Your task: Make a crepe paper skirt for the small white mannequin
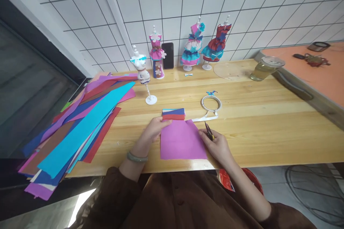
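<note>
A purple sheet [182, 141], thin like cloth or crepe paper, lies near the table's front edge. My left hand [156, 128] pinches its upper left corner between thumb and fingers. At the sheet's right edge, my right hand [216, 144] is closed around small dark scissors [208, 129] with a bit of yellow, blades pointing up and away; its fingertips touch the sheet. Just beyond the sheet sits a small stack of folded blue, red and light pieces [173, 113]. A roll of white tape [211, 103] lies flat beyond my right hand, its loose end trailing left.
Many coloured strips [80, 121] overhang the table's left side. A bare white dress form [143, 75] and several dressed ones, including a red and blue one [218, 43], stand along the tiled wall beside a phone [168, 55]. A lidded cup [266, 68] stands back right.
</note>
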`<state>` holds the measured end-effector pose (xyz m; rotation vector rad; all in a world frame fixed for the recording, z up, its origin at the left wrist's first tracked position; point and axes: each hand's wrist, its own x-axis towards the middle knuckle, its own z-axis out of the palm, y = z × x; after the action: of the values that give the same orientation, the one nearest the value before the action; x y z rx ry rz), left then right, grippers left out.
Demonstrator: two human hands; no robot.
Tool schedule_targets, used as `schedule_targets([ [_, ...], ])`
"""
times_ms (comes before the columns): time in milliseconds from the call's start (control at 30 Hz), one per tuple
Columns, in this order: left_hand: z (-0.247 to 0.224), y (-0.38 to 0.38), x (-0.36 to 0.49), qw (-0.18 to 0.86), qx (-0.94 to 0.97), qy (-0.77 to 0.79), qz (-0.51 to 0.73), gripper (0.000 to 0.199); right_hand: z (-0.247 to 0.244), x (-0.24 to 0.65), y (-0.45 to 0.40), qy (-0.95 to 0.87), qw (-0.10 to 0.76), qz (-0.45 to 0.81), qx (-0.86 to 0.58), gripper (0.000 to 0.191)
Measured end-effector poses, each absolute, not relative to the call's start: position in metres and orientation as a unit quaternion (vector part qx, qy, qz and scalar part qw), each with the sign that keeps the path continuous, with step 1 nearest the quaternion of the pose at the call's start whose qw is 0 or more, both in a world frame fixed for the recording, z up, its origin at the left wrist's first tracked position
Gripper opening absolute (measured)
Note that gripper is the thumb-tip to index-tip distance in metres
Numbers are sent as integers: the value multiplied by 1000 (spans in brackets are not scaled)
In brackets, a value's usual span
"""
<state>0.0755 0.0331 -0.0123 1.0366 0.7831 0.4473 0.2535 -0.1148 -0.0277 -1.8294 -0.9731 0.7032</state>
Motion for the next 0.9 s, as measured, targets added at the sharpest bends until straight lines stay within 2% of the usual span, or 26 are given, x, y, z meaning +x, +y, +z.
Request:
schedule_targets([
  [200,-18,36,83,700,544,413,208,36,-26,253,-114,-396,454,288,-745,33],
  [400,-6,24,87,545,663,457,234,18,-31,255,-112,-385,448,284,-756,32],
  [567,0,12,92,441,732,460,241,25,-32,254,-112,-397,438,270,-760,28],
  [700,3,5,97,395,763,451,242,28,-32,255,-112,-398,440,275,-757,29],
  [900,13,0,103,379,779,441,235,27,-34,256,-112,-398,435,279,-758,31],
])
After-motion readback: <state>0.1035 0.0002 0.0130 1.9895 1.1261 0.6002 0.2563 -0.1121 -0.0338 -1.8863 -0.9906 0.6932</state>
